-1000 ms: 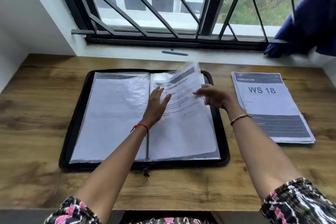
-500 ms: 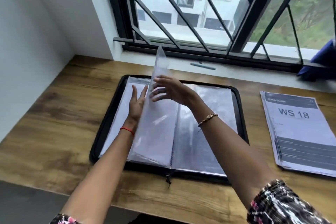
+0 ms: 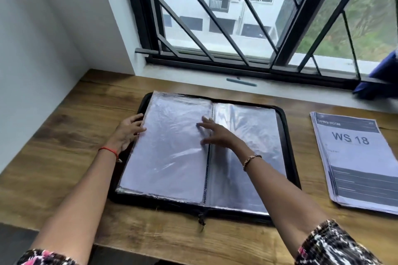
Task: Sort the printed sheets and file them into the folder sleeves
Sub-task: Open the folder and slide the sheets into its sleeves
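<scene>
A black zip folder (image 3: pixel 289 142) lies open on the wooden desk, its clear sleeves spread flat. The left sleeve page (image 3: pixel 170 157) has white paper showing through; the right sleeve (image 3: pixel 256 135) looks see-through. My left hand (image 3: pixel 127 133) rests at the left edge of the left page, fingers lying along it. My right hand (image 3: pixel 217 135) lies across the spine with straight fingers pressing the left page flat. A stack of printed sheets (image 3: pixel 357 161), topped by one headed "WS 18", sits to the right of the folder.
A pen (image 3: pixel 241 82) lies on the window sill behind the folder. A blue cloth (image 3: pixel 381 79) hangs at the right of the sill. A white wall borders the desk (image 3: pixel 71 135) on the left. The desk's front edge runs close below the folder.
The sleeve that stood upright half a second ago has been laid flat on the left side. My right hand followed it down; my left hand moved out to the page's left edge.
</scene>
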The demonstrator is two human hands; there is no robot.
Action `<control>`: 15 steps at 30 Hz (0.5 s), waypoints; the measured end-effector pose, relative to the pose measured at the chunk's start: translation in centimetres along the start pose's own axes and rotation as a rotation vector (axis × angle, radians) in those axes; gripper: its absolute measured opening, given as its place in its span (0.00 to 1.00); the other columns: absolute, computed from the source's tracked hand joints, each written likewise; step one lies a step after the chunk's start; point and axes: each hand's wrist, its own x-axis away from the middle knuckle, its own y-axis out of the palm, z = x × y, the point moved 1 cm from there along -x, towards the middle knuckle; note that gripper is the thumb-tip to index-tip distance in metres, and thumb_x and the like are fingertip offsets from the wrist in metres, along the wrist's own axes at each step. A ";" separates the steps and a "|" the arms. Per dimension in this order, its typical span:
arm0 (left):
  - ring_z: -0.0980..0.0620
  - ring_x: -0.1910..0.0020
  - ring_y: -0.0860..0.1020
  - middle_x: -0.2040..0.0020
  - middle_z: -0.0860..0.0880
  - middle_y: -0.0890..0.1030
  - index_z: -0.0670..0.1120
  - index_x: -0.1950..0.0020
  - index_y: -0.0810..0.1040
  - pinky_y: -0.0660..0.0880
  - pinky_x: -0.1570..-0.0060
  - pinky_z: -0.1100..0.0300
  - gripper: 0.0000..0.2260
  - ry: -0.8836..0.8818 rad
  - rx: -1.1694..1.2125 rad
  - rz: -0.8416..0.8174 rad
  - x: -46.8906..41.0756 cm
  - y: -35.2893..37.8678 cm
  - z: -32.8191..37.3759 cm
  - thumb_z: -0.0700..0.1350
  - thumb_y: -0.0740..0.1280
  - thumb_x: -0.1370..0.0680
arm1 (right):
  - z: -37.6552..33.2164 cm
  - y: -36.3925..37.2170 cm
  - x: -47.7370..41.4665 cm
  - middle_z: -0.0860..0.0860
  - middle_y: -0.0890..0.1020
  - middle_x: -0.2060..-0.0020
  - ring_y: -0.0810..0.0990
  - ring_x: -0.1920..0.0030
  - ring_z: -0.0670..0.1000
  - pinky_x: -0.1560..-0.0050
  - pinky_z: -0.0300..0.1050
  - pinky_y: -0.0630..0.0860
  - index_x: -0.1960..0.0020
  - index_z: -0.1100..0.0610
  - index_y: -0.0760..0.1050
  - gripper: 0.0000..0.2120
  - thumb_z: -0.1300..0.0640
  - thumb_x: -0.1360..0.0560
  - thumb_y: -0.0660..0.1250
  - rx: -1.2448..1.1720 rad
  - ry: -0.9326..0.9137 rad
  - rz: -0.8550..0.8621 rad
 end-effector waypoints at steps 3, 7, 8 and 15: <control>0.49 0.51 0.76 0.44 0.44 0.76 0.35 0.33 0.70 0.73 0.56 0.63 0.23 -0.029 -0.309 0.298 -2.4 -0.9 -1.9 0.27 0.65 0.27 | 0.5 0.2 0.0 0.51 0.46 0.23 0.44 0.23 0.51 0.25 0.52 0.44 0.24 0.51 0.55 0.35 0.54 0.26 0.69 0.181 0.003 -0.074; 0.41 0.40 0.73 0.39 0.39 0.75 0.33 0.38 0.74 0.69 0.43 0.55 0.18 0.229 -0.741 0.410 -3.3 2.9 -2.5 0.31 0.67 0.29 | 0.9 -0.7 0.6 0.50 0.49 0.23 0.48 0.24 0.49 0.25 0.52 0.46 0.24 0.52 0.55 0.35 0.51 0.25 0.68 0.103 -0.009 -0.035; 0.39 0.37 0.71 0.37 0.37 0.73 0.33 0.37 0.73 0.67 0.38 0.53 0.19 0.286 -0.806 0.387 -3.6 4.2 -2.6 0.32 0.67 0.28 | 1.1 -1.3 1.1 0.51 0.51 0.23 0.50 0.24 0.49 0.25 0.49 0.48 0.24 0.53 0.57 0.34 0.52 0.25 0.68 0.051 -0.001 0.014; 0.41 0.31 0.67 0.33 0.37 0.72 0.34 0.34 0.71 0.59 0.31 0.58 0.20 0.551 -0.869 0.088 -4.4 16.7 -2.6 0.34 0.66 0.25 | 6.6 -7.4 6.4 0.53 0.64 0.27 0.63 0.28 0.52 0.31 0.40 0.59 0.29 0.61 0.67 0.25 0.56 0.24 0.67 -0.079 0.188 0.394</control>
